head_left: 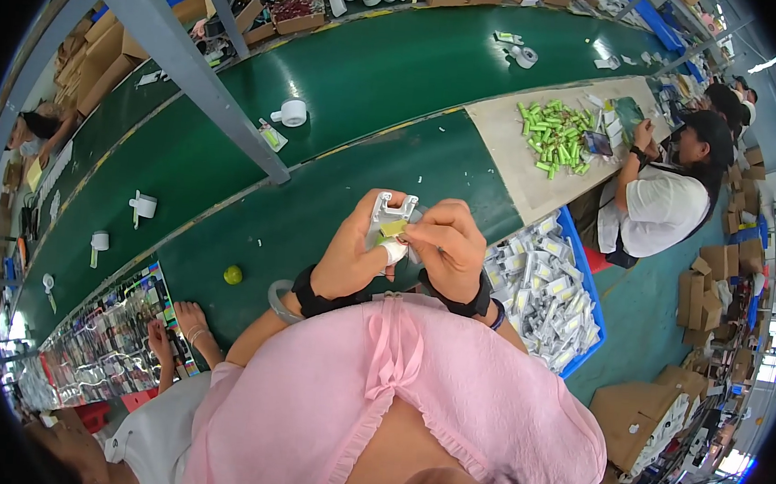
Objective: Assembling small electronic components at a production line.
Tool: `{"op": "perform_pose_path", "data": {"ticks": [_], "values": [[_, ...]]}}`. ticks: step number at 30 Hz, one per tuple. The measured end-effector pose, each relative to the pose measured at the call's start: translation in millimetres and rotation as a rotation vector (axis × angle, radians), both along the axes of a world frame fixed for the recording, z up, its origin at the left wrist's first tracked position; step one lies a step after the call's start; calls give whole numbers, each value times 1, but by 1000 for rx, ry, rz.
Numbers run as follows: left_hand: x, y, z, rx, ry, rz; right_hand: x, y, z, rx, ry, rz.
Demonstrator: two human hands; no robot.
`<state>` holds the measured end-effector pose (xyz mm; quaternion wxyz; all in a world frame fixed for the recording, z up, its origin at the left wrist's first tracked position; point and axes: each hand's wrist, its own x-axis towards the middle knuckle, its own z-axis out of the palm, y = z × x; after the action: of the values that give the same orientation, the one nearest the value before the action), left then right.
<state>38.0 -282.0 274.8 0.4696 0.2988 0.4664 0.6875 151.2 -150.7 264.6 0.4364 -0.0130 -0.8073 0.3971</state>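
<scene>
My left hand (344,250) is closed round a small white plastic housing (385,208) with two prongs at its far end. A white wrap (395,251) covers the tip of my left thumb. My right hand (452,246) pinches at a small yellow piece (393,229) lying against the housing. The fingers hide part of the housing and the piece's lower edge. Both hands are held together above the near edge of the green table (337,202).
A blue crate (587,303) of white wrapped parts stands at my right. Beyond it, green cylinders (553,132) lie on a beige board (494,137) before a co-worker (671,190). A grey post (185,57) rises at left. A green round fruit (233,274) lies on the table.
</scene>
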Motion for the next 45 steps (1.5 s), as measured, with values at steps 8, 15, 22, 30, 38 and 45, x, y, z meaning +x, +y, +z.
{"op": "perform_pose_path", "data": {"ticks": [8, 15, 22, 30, 38, 45], "values": [[3, -1, -3, -12, 65, 24, -3, 1, -3, 33, 21, -9], [-2, -3, 5, -3, 159, -16, -1, 2, 2, 101, 58, -34], [4, 1, 5, 21, 268, 65, 0, 3, 4, 89, 36, -31], [9, -1, -6, -32, 263, 68, 5, 4, -2, 55, 0, -26], [6, 3, -4, -63, 335, 36, 9, 5, -8, 14, -14, -22], [11, 10, -12, -93, 423, 66, 8, 12, 1, 149, -42, -53]]}}
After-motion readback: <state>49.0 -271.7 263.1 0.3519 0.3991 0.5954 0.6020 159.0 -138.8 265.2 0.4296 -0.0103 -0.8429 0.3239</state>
